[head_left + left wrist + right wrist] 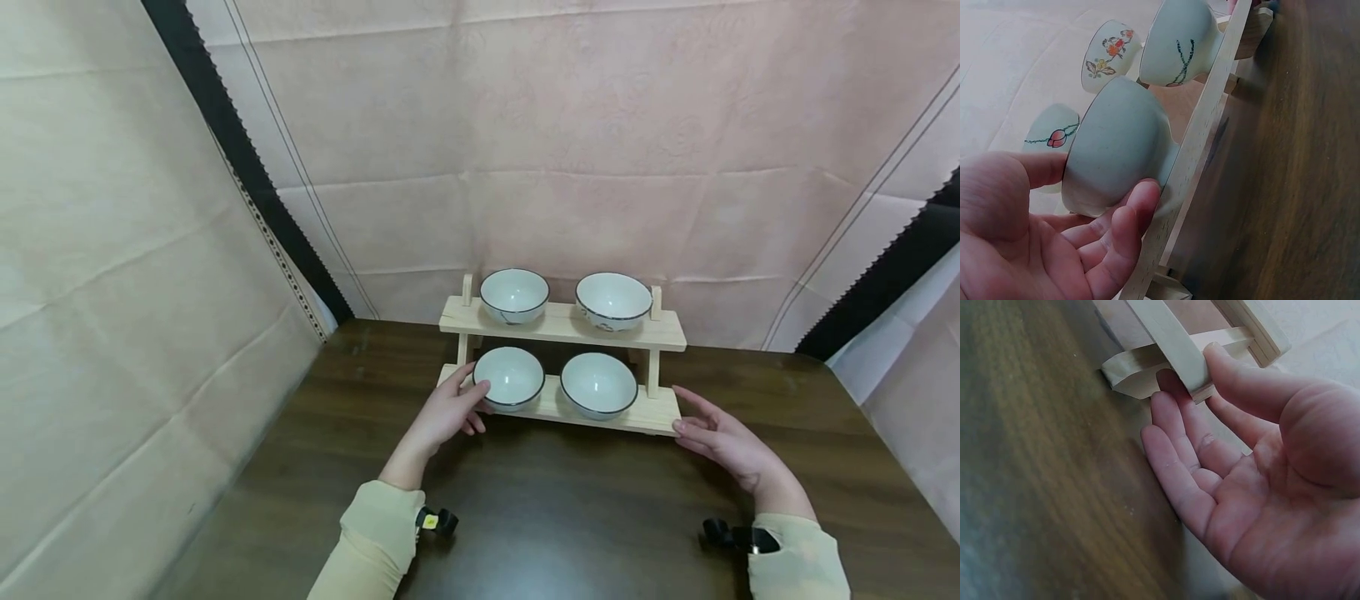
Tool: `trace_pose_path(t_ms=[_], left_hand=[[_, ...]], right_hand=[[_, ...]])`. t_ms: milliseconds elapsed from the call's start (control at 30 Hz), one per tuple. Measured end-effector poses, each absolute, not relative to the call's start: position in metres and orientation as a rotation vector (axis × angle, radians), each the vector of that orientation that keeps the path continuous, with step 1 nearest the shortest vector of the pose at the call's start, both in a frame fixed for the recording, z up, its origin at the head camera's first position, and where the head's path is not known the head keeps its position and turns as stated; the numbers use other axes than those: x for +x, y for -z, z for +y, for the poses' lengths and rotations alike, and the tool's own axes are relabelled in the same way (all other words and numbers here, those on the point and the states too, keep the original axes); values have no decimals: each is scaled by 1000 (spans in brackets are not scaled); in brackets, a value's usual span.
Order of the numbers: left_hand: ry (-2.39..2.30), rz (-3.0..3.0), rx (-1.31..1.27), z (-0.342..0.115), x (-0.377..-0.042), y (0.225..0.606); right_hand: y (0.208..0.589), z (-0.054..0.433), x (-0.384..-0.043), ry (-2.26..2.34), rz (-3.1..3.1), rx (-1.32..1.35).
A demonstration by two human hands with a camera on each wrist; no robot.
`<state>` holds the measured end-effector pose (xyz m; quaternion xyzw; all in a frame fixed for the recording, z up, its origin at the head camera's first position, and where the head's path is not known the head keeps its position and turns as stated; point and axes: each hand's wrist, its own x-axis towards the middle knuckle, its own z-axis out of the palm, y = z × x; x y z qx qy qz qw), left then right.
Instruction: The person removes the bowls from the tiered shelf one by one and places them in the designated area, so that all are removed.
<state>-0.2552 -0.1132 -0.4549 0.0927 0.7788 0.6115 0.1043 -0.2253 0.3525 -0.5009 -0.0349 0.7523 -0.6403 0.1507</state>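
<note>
Head view, lower centre: gripping bowl [510, 377] with left hand [448, 408], pinching rack [561, 322] with right hand [726, 440]; probably positioning bowl, needing gentle release next.

Makeshift booth: creased cloth walls [570, 125], dark wood-grained table [570, 517].

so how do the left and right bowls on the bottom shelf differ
The left hand grips the left bowl; the right bowl is untouched. In the left wrist view, the left bowl's facing side looks plain, while the right bowl's shows a dark sprig. Both are pale, dark-rimmed and upright.
</note>
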Motion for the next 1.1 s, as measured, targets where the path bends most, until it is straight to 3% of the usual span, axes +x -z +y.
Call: trace_pose_path(t_ms=[1100], left_hand=[[-1915,2175,242,-113,-258,456]], right_hand=[[500,352,-225,1821,2167,-107]])
